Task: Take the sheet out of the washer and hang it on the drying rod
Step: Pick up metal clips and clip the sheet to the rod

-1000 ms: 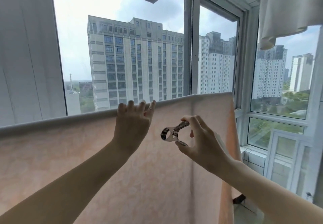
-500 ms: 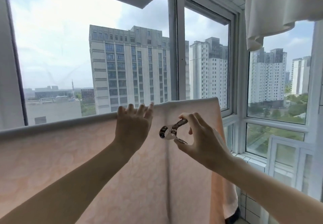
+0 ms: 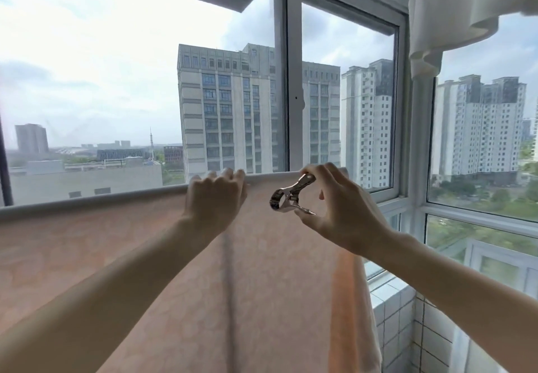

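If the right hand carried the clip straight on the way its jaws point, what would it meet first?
Probably the left hand, gripping the sheet at its top fold; the clip in the right hand points left at it, depth unclear.

Drying rod fully covered by the peach sheet [image 3: 131, 270] folded over it; rod itself not seen. Sheet runs off the left and bottom edges. Left hand [image 3: 214, 201]: fingertips curl over the far side of the fold, hidden. Metal clip [image 3: 291, 195] in right hand [image 3: 340, 212]: its handle ends covered by thumb and fingers. White cloth [image 3: 465, 8] top right cut by the frame.
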{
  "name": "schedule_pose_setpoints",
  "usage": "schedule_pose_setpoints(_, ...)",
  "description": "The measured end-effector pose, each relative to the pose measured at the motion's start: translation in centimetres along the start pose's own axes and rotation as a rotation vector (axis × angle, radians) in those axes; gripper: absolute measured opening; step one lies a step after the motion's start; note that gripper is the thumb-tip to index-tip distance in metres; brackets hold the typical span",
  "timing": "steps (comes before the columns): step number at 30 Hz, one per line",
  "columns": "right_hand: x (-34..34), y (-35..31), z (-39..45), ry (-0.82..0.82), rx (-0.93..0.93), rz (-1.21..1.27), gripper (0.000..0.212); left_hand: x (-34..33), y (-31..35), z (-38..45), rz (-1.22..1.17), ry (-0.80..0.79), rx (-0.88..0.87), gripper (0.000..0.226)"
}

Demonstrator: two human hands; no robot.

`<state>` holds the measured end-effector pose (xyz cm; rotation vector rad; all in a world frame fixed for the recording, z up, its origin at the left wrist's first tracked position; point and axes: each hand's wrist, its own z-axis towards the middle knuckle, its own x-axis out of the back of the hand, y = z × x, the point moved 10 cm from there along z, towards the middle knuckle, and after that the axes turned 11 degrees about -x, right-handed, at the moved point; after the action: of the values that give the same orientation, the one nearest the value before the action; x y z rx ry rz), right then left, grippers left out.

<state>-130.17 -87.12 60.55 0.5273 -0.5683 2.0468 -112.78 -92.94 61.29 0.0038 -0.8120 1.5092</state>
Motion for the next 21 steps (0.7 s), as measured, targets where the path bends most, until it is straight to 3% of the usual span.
schedule_pose_setpoints(3, 0.3, 1.6, 0.8, -0.006, 0.019, -0.011, 0.06, -0.4, 0.7, 1.3, -0.122, 0.009, 0.027, 0.033)
schedule_pose_setpoints(13, 1.5, 3.3, 3.8, -0.005, 0.12, -0.043, 0.062, 0.0, 3.8, 3.2, 0.016, 0.112, -0.034, 0.014)
schedule_pose_setpoints(21, 2.2, 4.3, 5.4, 0.025, 0.14, -0.045, 0.054, 0.0, 4.4, 3.1, 0.048, 0.147, -0.075, 0.018)
